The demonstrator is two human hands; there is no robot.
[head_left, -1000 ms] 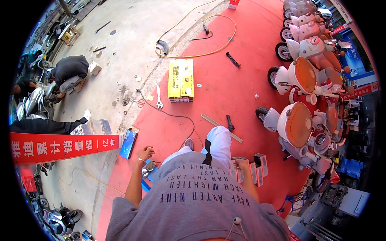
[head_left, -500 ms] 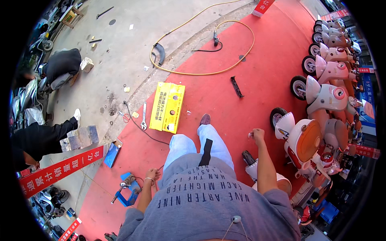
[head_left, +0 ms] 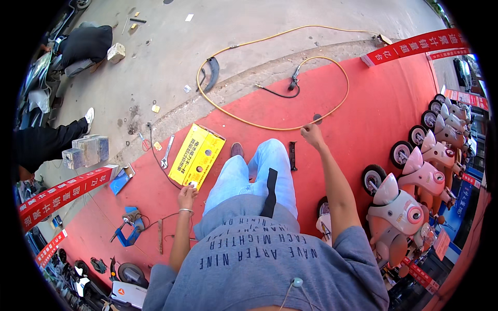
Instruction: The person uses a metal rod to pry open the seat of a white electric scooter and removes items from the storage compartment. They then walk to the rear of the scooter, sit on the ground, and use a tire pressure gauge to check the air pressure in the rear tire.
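Observation:
My left hand (head_left: 188, 196) hangs low beside the near end of a yellow cardboard box (head_left: 193, 155). Its fingers are curled in, and a small whitish spot shows at the fingertips, too small to name. Out ahead on the right, my right hand (head_left: 313, 136) is closed, and what it holds, if anything, is hidden. Beyond it lies the loop of a yellow air hose (head_left: 270, 128) on the red carpet. A black slotted bar (head_left: 293, 155) rests on the carpet between my right arm and my leg.
Left of the box lies a wrench (head_left: 167, 152) near a black cable. A blue metal tool (head_left: 129, 228) sits farther left, near a red banner barrier (head_left: 67, 194). Parked scooters (head_left: 402, 212) line the right. Another person (head_left: 88, 46) crouches far left, beyond stacked grey blocks (head_left: 88, 150).
My view has shifted forward and turned. My right arm has swung forward toward the hose, and my left hand has risen beside the box. My legs have stepped.

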